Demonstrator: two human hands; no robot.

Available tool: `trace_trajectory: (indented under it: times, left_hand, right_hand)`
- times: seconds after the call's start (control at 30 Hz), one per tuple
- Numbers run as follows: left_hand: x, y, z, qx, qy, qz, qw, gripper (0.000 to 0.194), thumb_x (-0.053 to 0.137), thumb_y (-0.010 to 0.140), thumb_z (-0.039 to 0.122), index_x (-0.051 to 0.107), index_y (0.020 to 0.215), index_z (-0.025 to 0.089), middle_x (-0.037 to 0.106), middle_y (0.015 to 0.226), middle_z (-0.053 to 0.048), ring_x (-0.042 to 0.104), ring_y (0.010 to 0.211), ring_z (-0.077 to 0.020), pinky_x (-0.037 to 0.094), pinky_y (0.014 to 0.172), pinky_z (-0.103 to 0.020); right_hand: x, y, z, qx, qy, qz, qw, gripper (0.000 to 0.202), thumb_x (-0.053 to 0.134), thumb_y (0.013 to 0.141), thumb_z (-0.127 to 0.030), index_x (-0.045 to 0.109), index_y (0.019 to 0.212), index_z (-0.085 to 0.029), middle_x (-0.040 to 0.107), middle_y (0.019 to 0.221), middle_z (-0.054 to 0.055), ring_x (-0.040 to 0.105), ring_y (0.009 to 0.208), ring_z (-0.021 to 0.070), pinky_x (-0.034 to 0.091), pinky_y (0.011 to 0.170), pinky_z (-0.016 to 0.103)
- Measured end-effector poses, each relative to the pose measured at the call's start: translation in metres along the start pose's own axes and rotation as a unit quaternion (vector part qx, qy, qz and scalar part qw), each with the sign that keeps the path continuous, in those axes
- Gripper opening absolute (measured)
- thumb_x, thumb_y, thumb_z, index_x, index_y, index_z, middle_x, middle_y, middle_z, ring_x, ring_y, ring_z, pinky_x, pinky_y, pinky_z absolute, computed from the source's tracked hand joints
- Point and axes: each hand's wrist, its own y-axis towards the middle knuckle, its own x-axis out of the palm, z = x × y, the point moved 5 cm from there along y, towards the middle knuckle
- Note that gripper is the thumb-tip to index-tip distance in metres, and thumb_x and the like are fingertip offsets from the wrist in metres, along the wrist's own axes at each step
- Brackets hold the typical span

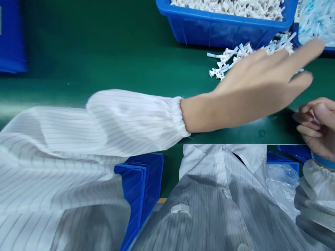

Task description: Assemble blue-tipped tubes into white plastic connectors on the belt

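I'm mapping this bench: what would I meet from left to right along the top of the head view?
Blue container at the left edge, large blue bin holding white pieces, blue tray holding pale-blue pieces.

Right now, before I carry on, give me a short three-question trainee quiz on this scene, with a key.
1. True or false: the blue plastic bin of small white parts stands on the green tabletop.
2. Which wrist wears the smooth blue band?
A) left
B) right
3. Fill in: in this view, the ____ partly hides the loose pile of white and pale-blue parts.

Key: 1. True. 2. B. 3. Left hand.
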Motion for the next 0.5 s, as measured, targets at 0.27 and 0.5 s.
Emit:
trace_trajectory:
  times: [0.27, 0.5]
  left_hand:
    - [0.041, -0.003, 0.0, 0.129, 0.061, -0.046, 0.989, 0.064, 0.005, 0.093, -0.001, 0.067, 0.109, 0.002, 0.057, 0.128, -0.022, 0.05, 0.129, -0.032, 0.038, 0.101, -0.047]
    - [0.038, 0.0, 0.003, 0.095, 0.015, -0.042, 0.994, 0.059, 0.008, 0.098, 0.005, 0.067, 0.104, 0.004, 0.061, 0.118, -0.019, 0.053, 0.118, -0.0261, 0.035, 0.099, -0.043]
  right_hand:
    - [0.007, 0.002, 0.007, 0.0, 0.057, -0.047, 0.997, 0.04, 0.08, 0.08, -0.058, 0.074, 0.069, -0.019, 0.038, 0.049, -0.001, 0.025, 0.04, 0.0073, 0.004, 0.03, 0.02]
    - [0.008, -0.003, 0.006, -0.091, 0.011, -0.005, 0.996, 0.028, 0.083, 0.081, -0.047, 0.08, 0.077, -0.019, 0.055, 0.056, 0.004, 0.029, 0.042, 0.0061, 0.013, 0.034, 0.021]
